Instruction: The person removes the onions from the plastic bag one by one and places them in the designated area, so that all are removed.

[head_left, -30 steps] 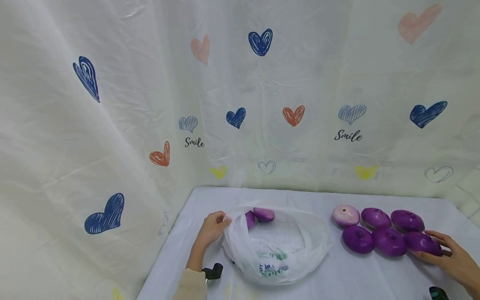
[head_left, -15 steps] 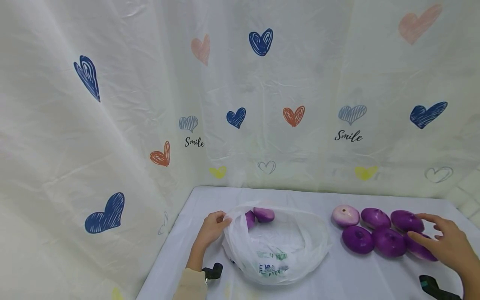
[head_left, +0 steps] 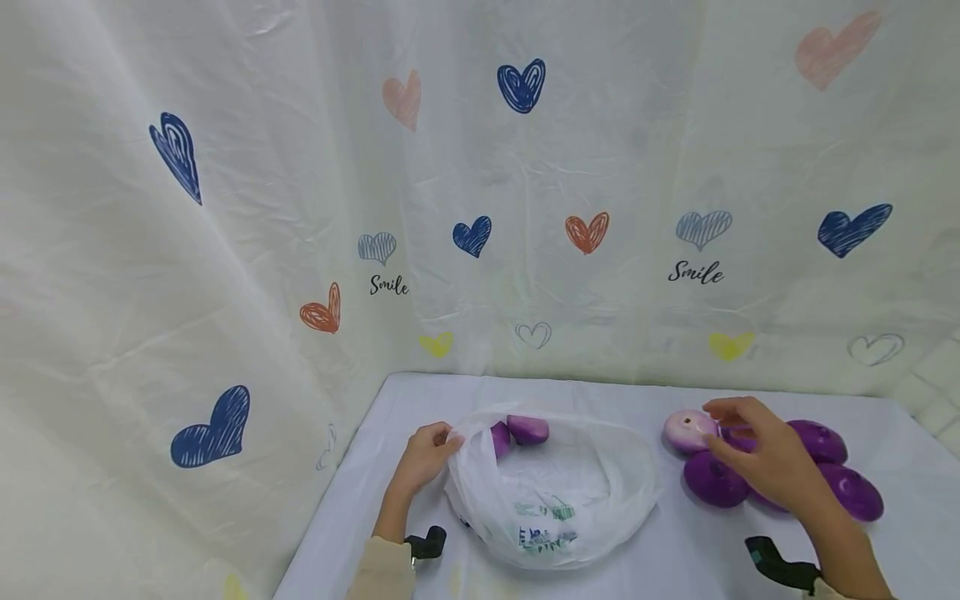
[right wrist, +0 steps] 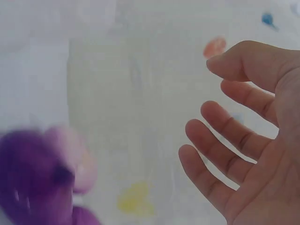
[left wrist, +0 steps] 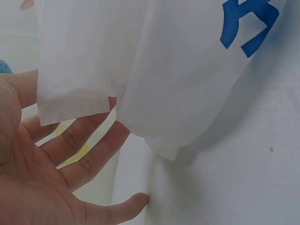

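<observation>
My left hand (head_left: pixel 426 454) pinches the left rim of a white, translucent plastic bag (head_left: pixel 551 546) with green and blue print, lying mouth open on the table. Two purple onions (head_left: pixel 528 429) show inside it. In the left wrist view, the bag's edge (left wrist: pixel 178 79) runs between thumb and fingers. My right hand (head_left: pixel 780 462), holding nothing, is over a cluster of several glossy onions at the right. Its fingertips are beside a pale pinkish onion (head_left: pixel 686 432); the hand partly covers the purple ones. The right wrist view shows its fingers (right wrist: pixel 218 150) spread and slightly bent, with a blurred purple onion (right wrist: pixel 33 173) lower left.
The table has a white cloth (head_left: pixel 600 575). Behind and to the left hangs a pale curtain (head_left: pixel 615 167) with printed hearts and "Smile" lettering. Black wrist mounts (head_left: pixel 780 565) stick out from both wrists. Bare cloth separates the bag from the onions.
My right hand has left the front right onion, passed over the back right one and moved left toward the pale onion. My left hand and the bag have stayed put.
</observation>
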Available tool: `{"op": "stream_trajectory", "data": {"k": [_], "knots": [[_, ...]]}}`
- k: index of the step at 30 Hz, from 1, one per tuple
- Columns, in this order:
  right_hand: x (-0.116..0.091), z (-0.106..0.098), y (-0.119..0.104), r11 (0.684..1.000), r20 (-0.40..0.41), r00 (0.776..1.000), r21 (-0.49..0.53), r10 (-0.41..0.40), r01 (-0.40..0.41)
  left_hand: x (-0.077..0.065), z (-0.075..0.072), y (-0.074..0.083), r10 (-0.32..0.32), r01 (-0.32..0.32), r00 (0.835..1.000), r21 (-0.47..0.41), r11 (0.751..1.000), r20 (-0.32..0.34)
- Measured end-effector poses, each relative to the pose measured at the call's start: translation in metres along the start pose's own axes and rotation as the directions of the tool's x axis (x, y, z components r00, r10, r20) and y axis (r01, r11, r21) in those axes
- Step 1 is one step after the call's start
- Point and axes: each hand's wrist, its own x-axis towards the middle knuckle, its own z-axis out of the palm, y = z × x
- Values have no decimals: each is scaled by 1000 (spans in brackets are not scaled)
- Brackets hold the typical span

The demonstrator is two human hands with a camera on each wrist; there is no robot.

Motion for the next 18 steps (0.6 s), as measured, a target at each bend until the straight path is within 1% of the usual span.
{"op": "stream_trajectory", "data": {"k": [2,6,7,10,15,18], "knots": [[3,13,-16,997,-2,997,23,-77,77,0,0,0,1,-1,1000,1,1000,1],[6,39,-42,984,30,984,29,-176,175,0,0,0,0,0,1000,0,1000,2],[6,46,-47,981,44,980,24,-193,192,0,0,0,2,-2,1000,1,1000,2],[4,67,-59,972,76,970,51,-232,228,0,0,-1,8,-8,1000,2,1000,-1],[-3,101,-72,960,130,956,136,-264,247,1,1,-1,9,-9,1000,-8,1000,-2],[-9,119,-81,963,182,955,172,-236,206,0,1,0,2,-2,1000,-7,1000,0]]}}
